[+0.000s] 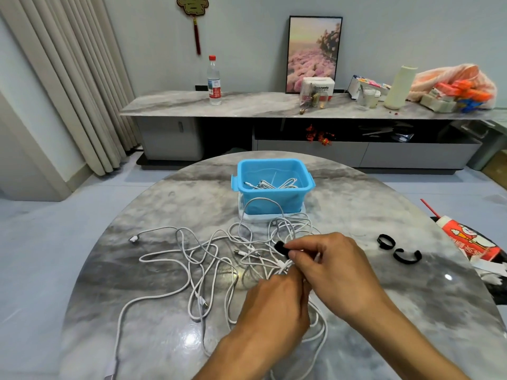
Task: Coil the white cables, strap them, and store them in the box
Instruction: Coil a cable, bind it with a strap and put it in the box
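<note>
While right hand (333, 266) pinches black strap (281, 246); left hand (277, 300) grips white cables (192, 259) | blue box (273, 185) behind

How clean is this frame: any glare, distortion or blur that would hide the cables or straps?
Head view: wide-angle bend curves the table edge and curtains; bright glare spots on the glossy top near the white cables; right hand and black strap sharp enough; blue box evenly lit.

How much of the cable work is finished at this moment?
Done: some cable already lies in the box. In hand: the right hand pinches a black strap at a bundle the left hand holds. Left: loose cables and two spare straps on the table.
</note>
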A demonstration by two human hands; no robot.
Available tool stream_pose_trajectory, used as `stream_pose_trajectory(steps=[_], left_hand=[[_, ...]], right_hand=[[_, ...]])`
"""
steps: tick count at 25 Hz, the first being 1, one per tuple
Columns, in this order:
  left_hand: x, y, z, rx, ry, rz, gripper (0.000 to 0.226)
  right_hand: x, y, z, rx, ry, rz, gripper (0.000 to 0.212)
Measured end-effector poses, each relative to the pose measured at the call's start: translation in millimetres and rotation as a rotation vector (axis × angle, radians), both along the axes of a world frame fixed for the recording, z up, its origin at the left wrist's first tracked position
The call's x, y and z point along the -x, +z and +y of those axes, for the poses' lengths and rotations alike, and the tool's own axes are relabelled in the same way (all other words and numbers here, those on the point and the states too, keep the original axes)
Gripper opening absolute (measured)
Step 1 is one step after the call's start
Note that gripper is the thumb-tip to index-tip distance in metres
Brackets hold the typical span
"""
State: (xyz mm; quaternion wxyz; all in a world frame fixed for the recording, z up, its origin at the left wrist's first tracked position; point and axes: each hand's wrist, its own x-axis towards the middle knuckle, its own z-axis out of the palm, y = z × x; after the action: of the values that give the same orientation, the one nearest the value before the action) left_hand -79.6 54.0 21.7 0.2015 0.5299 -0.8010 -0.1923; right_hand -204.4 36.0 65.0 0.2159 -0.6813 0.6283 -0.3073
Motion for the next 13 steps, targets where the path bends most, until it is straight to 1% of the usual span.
stream_pose_trajectory(steps=[2, 5, 7, 8, 11, 13], left_hand=[[-3.1, -0.2, -6.7, 0.011, 0.059, 0.108, 0.025], [-8.3, 3.1, -10.7, -0.047, 0.091, 0.278, 0.025], [-8.0, 6.7, -12.1, -0.162, 0.096, 0.379, 0.027], [-7.6, 8.9, -12.7, -0.235, 0.106, 0.45, 0.032], [-9.1, 19.6, -12.6, -0.51, 0.172, 0.672, 0.044], [-9.1, 24.9, -11.7, -0.614, 0.211, 0.804, 0.044]], right_hand=[[-2.4, 1.5, 2.5, 0.017, 0.024, 0.008, 0.018], [-4.7, -0.5, 3.9, 0.018, 0.0, -0.071, 0.011], [-4.8, -1.5, 3.7, 0.005, -0.024, -0.165, 0.008], [-4.7, -2.3, 3.0, -0.008, -0.034, -0.209, 0.011], [-3.9, -3.6, 2.1, -0.032, -0.05, -0.329, 0.015], [-4.6, -4.1, 3.3, -0.036, -0.048, -0.389, 0.015]])
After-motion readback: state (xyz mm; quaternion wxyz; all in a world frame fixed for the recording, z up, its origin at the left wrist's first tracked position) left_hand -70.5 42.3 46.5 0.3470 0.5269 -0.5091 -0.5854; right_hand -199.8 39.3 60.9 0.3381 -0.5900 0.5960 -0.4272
